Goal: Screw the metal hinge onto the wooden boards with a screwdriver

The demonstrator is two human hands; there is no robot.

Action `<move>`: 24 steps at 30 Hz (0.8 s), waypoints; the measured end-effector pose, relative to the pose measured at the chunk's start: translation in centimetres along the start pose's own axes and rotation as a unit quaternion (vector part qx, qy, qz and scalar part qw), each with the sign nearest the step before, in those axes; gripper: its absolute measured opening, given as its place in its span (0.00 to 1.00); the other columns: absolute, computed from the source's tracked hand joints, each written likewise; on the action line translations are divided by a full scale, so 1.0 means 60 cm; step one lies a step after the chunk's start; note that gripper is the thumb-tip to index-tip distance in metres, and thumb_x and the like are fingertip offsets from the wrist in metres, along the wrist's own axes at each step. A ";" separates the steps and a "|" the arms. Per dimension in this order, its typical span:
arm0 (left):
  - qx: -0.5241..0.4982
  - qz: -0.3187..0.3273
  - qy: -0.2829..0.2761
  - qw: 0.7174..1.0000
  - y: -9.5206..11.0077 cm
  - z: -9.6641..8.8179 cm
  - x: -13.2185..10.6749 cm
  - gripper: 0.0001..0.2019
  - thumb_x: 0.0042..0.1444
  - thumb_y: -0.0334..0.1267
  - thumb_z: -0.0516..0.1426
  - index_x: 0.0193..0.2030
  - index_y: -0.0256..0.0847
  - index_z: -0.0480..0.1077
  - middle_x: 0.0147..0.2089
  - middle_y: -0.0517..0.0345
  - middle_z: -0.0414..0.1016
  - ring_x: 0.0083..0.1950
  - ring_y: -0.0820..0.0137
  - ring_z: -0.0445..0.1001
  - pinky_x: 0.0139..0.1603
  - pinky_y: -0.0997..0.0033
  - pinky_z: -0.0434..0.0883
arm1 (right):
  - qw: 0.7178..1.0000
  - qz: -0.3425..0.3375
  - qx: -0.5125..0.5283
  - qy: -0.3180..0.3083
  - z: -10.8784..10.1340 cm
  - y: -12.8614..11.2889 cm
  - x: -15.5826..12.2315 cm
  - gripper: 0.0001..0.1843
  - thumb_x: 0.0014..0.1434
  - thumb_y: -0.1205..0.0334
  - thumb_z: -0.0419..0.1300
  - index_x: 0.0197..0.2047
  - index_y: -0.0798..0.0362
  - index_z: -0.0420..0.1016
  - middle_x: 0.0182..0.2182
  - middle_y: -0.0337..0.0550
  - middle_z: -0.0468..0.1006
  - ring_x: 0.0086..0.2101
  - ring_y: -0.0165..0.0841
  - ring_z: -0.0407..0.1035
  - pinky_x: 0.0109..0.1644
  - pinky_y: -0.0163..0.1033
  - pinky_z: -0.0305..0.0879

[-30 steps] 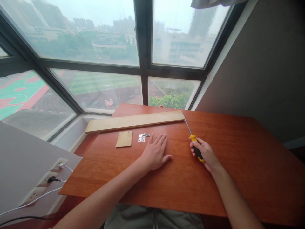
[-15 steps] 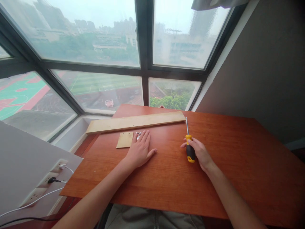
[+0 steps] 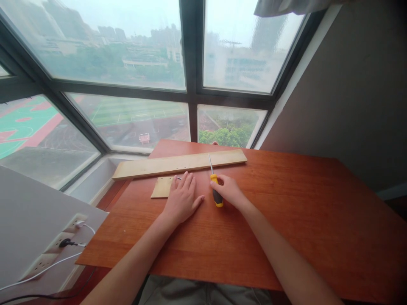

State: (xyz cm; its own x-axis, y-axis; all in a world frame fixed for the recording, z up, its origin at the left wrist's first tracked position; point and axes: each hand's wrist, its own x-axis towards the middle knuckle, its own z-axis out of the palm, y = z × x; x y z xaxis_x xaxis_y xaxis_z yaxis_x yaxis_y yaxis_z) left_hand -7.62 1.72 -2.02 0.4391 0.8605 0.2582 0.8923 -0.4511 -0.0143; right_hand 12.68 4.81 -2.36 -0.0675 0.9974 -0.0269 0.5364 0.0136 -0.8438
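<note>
My right hand [image 3: 229, 189] grips a screwdriver [image 3: 217, 195] by its yellow and black handle. The metal shaft points away from me, its tip over the long wooden board [image 3: 190, 162]. Flat on the table lies my left hand [image 3: 182, 197], fingers stretched out. It partly covers a small wooden piece [image 3: 160, 188] with holes near its far edge. By the left fingertips a small metal screw [image 3: 178, 178] shows; anything else under that hand is hidden. The long board lies across the back of the table, with small holes along its near edge.
The reddish-brown table [image 3: 286, 220] stands against large windows [image 3: 127, 110]. At the left, a low wall carries power sockets [image 3: 66, 240] with a black plug [image 3: 65, 242] and cables. A grey wall [image 3: 337, 93] rises at the right.
My right hand has moved left with the screwdriver, closer to my left hand. My left hand has shifted slightly left and now covers part of the small wooden piece and most of the metal hardware.
</note>
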 end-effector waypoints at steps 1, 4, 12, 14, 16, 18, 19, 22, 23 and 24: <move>-0.003 -0.004 0.011 1.000 -0.002 -0.003 0.001 0.27 0.65 0.47 0.50 0.64 0.31 0.66 0.69 0.36 0.62 0.72 0.49 0.55 0.71 0.41 0.50 | 1.000 -0.004 -0.023 0.003 0.006 -0.007 0.009 0.14 0.55 0.54 0.61 0.40 0.52 0.78 0.39 0.47 0.83 0.40 0.40 0.75 0.46 0.42 0.67; -0.022 -0.035 0.049 0.998 -0.012 -0.010 0.005 0.21 0.64 0.40 0.50 0.61 0.35 0.68 0.66 0.42 0.68 0.70 0.51 0.59 0.70 0.44 0.54 | 0.996 -0.018 -0.087 0.003 0.023 -0.030 0.033 0.14 0.55 0.54 0.62 0.41 0.51 0.79 0.39 0.48 0.83 0.40 0.40 0.75 0.44 0.41 0.66; -0.083 -0.085 0.101 0.988 -0.029 -0.016 0.010 0.15 0.63 0.35 0.50 0.53 0.39 0.72 0.56 0.47 0.76 0.60 0.56 0.70 0.61 0.53 0.65 | 0.980 -0.032 -0.197 0.000 0.066 -0.089 0.069 0.12 0.57 0.51 0.59 0.40 0.49 0.78 0.40 0.48 0.82 0.41 0.41 0.74 0.41 0.40 0.64; -0.088 -0.078 0.100 0.988 -0.025 -0.019 0.009 0.15 0.63 0.34 0.51 0.52 0.40 0.72 0.56 0.48 0.76 0.59 0.56 0.70 0.59 0.54 0.65 | 0.978 -0.041 -0.206 0.003 0.073 -0.093 0.069 0.12 0.57 0.52 0.59 0.40 0.49 0.77 0.42 0.48 0.81 0.41 0.41 0.74 0.41 0.40 0.63; -0.092 -0.070 0.098 0.988 -0.020 -0.021 0.009 0.14 0.63 0.33 0.51 0.52 0.40 0.72 0.56 0.49 0.76 0.58 0.57 0.71 0.58 0.55 0.66 | 0.978 -0.051 -0.204 0.008 0.077 -0.092 0.064 0.12 0.58 0.52 0.59 0.42 0.49 0.76 0.43 0.48 0.80 0.43 0.41 0.73 0.42 0.41 0.63; -0.090 -0.068 0.094 0.989 -0.017 -0.021 0.009 0.13 0.63 0.33 0.51 0.51 0.41 0.72 0.53 0.49 0.77 0.54 0.57 0.73 0.55 0.55 0.66 | 0.979 -0.059 -0.194 0.016 0.077 -0.088 0.057 0.13 0.59 0.52 0.59 0.44 0.49 0.75 0.45 0.48 0.80 0.44 0.41 0.72 0.43 0.41 0.63; -0.086 -0.069 0.091 0.990 -0.016 -0.021 0.009 0.12 0.63 0.34 0.51 0.49 0.40 0.72 0.51 0.49 0.78 0.52 0.57 0.74 0.54 0.55 0.66 | 0.981 -0.062 -0.185 0.021 0.076 -0.084 0.052 0.14 0.59 0.52 0.58 0.45 0.49 0.75 0.46 0.48 0.79 0.44 0.41 0.72 0.44 0.41 0.63; -0.076 -0.067 0.085 0.991 -0.012 -0.020 0.009 0.10 0.63 0.34 0.51 0.47 0.40 0.72 0.46 0.49 0.77 0.46 0.57 0.74 0.49 0.56 0.68 | 0.987 -0.066 -0.145 0.034 0.065 -0.066 0.039 0.15 0.60 0.51 0.58 0.47 0.49 0.74 0.47 0.47 0.79 0.44 0.39 0.72 0.45 0.41 0.64; -0.079 -0.062 0.086 0.991 -0.009 -0.021 0.009 0.11 0.62 0.34 0.51 0.48 0.39 0.71 0.46 0.49 0.77 0.46 0.58 0.74 0.49 0.57 0.68 | 0.989 -0.064 -0.129 0.039 0.060 -0.058 0.034 0.15 0.60 0.52 0.58 0.46 0.49 0.75 0.45 0.46 0.79 0.43 0.38 0.72 0.44 0.41 0.64; -0.085 -0.053 0.086 0.991 -0.005 -0.021 0.009 0.11 0.62 0.33 0.51 0.49 0.39 0.70 0.46 0.49 0.76 0.46 0.58 0.74 0.49 0.59 0.68 | 0.991 -0.062 -0.113 0.042 0.053 -0.049 0.029 0.14 0.60 0.53 0.58 0.46 0.49 0.75 0.44 0.45 0.80 0.41 0.37 0.73 0.43 0.40 0.65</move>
State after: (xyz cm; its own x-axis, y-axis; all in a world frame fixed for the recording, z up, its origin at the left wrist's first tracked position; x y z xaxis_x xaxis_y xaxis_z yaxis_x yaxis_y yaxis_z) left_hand -7.78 2.00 -0.64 0.3058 0.8587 0.4112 0.8955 -0.4061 0.1821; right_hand 8.34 6.25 -1.64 -0.0806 0.9892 0.1224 0.7030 0.1435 -0.6966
